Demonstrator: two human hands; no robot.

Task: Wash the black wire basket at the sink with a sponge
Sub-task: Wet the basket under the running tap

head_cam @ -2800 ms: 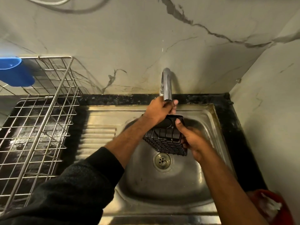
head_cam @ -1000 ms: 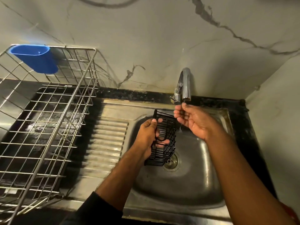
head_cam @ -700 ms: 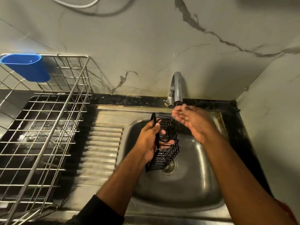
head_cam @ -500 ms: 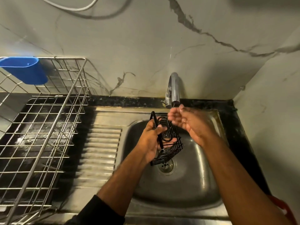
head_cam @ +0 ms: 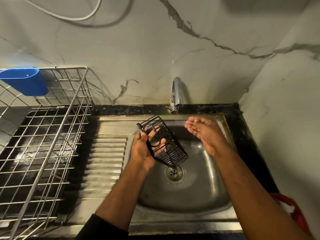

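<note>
Head view, looking down at a steel sink (head_cam: pixel 199 203); the left hand (head_cam: pixel 143 151) grips the black wire basket (head_cam: pixel 166 146), fingers curled through its bars, holding it tilted above the basin's left side, lower corner over the drain (head_cam: pixel 174 172); the basket is a small oblong cage of thin, glossy black wire, closely spaced parallel bars along its side, with a looped wire shape on the face turned toward the palm; the right hand (head_cam: pixel 202 130) is cupped, palm up, fingers relaxed and holding nothing, wet, just right of the basket and apart from it; a thin stream of water falls from the chrome tap (head_cam: pixel 177 94) at the far rim, landing between basket and right hand.

The sink is set into a dark desk (head_cam: pixel 242 129), with a ribbed draining board (head_cam: pixel 105 161) to the left; farther left stands a large steel wire rack (head_cam: pixel 52 135) with a blue plastic cup (head_cam: pixel 26 82) hung on its far edge; pale veined marble walls (head_cam: pixel 138 49) rise behind and to the right; a white cable (head_cam: pixel 86 14) loops across the far wall; something red (head_cam: pixel 294 213) shows at the near right.
</note>
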